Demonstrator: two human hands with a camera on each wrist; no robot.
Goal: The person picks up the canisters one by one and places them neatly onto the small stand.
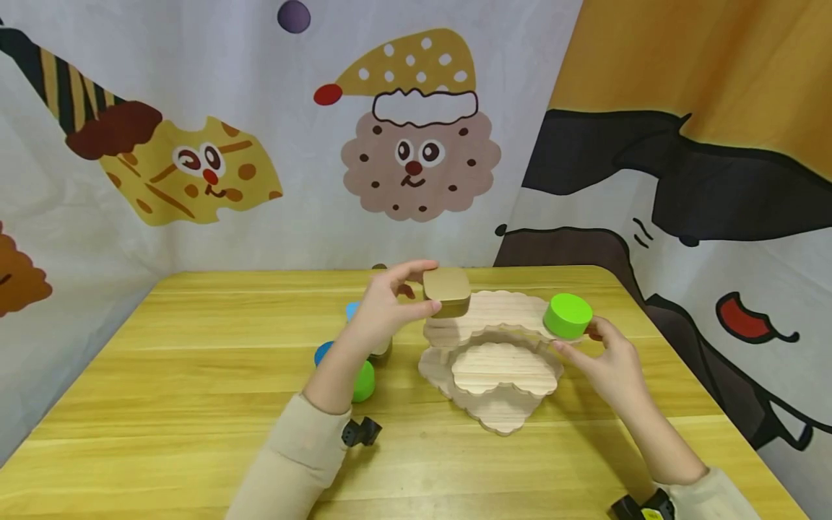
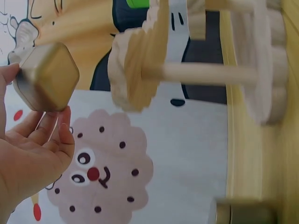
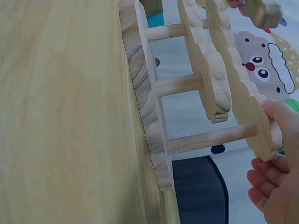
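My left hand [image 1: 382,309] holds a gold rounded-square tin [image 1: 448,287] between thumb and fingers, raised over the left end of a tiered wooden stand [image 1: 487,316]. The stand has scalloped edges, and round posts carry its shelves. A round green tin [image 1: 569,313] sits at the right end of the upper shelf. Beside it my right hand [image 1: 614,365] grips that end of the shelf, as the right wrist view shows, with the thumb [image 3: 275,112] against the wood. Part of the green tin is hidden behind the hand there.
Left of the stand, partly behind my left forearm, are a second green tin [image 1: 364,381], a blue tin [image 1: 322,352], a light blue piece [image 1: 352,310] and another gold tin [image 1: 382,354]. A printed curtain [image 1: 260,245] hangs behind the wooden table [image 1: 195,404].
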